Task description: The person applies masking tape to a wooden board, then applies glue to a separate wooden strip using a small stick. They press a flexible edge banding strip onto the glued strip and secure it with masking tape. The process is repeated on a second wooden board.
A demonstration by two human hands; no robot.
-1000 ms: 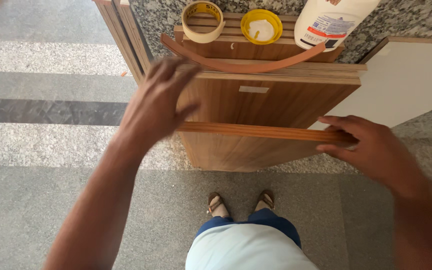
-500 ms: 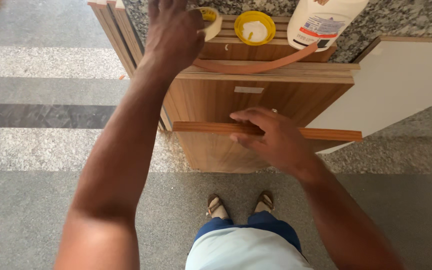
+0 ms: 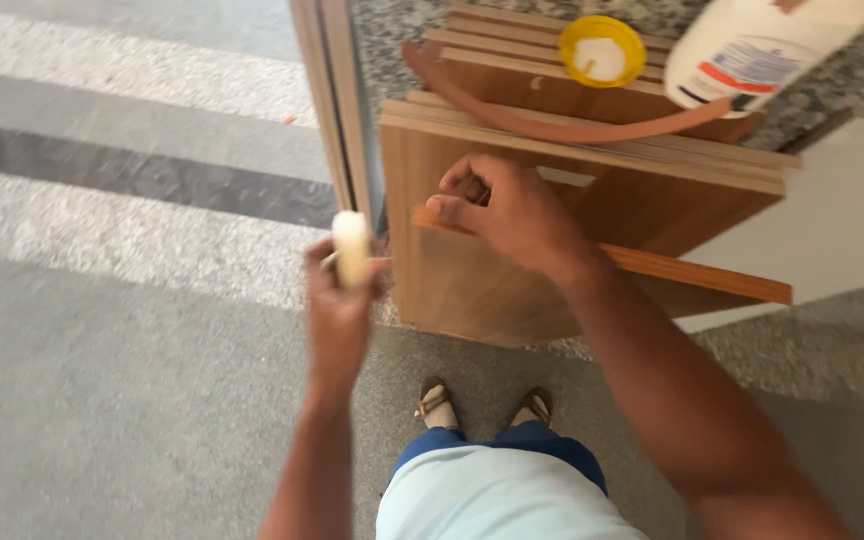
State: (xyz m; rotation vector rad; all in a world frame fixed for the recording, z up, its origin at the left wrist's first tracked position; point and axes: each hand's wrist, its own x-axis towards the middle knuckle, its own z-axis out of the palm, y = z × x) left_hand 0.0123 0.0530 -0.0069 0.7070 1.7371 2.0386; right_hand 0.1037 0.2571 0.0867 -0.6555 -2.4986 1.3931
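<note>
My left hand [image 3: 340, 300] is closed around a roll of pale tape [image 3: 351, 247], held edge-on at the left of a brown wooden board [image 3: 472, 290]. My right hand [image 3: 505, 208] pinches the left end of a narrow orange-brown edge strip [image 3: 697, 273] that lies across the board's face. The board lies on a stack of similar panels [image 3: 592, 150].
A curved brown strip [image 3: 552, 125], a yellow lid with white paste [image 3: 602, 49] and a large white glue bottle [image 3: 762, 45] rest on the stack. Thin boards [image 3: 332, 110] lean at the left. A white panel [image 3: 842, 215] lies to the right. Sandalled feet [image 3: 482, 405] stand on the grey floor.
My left hand came down from the top of the stack with the tape roll in it. My right hand slid left along the strip to its end. The view shifted left.
</note>
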